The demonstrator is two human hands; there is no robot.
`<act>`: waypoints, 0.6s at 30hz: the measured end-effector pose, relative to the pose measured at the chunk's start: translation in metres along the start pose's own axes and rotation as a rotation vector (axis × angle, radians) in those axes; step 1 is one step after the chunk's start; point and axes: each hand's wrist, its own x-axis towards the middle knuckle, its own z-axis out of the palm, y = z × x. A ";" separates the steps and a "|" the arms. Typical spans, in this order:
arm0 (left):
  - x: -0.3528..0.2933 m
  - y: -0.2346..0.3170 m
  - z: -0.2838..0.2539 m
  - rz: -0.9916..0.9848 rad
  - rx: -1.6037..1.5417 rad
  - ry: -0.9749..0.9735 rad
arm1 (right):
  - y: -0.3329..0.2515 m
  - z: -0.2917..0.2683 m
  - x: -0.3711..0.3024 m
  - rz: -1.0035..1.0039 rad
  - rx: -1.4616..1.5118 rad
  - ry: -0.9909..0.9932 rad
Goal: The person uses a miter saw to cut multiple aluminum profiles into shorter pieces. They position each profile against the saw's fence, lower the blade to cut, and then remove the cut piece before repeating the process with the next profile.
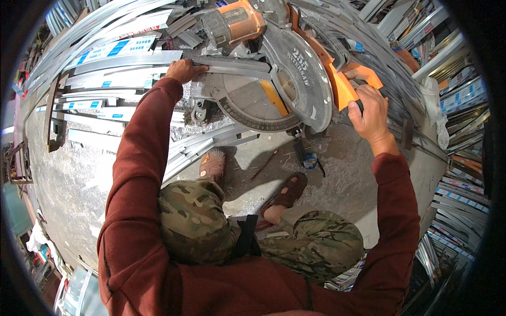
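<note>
Your left hand (182, 71) rests at a metal bar (237, 68) on the saw (303, 89); your right hand (372, 113) grips the orange handle (369, 75).

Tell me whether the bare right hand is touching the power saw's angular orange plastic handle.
Touching. The head view shows the right hand wrapped around the orange handle, its curled fingers hiding part of it.

The mitre saw (234, 102) stands at upper centre, a bar (240, 68) lying across its base, left of the blade guard (304, 87). The left hand (182, 70) is at the bar's left end; the right hand (371, 109) is on the saw handle (368, 77), upper right. Long strips (113, 51) cover the upper left. Below the saw, two sandals (289, 191) are on the floor (68, 174).
</note>
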 end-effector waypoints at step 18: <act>-0.001 0.001 0.001 0.038 0.025 0.064 | 0.003 0.009 -0.010 -0.004 -0.008 0.015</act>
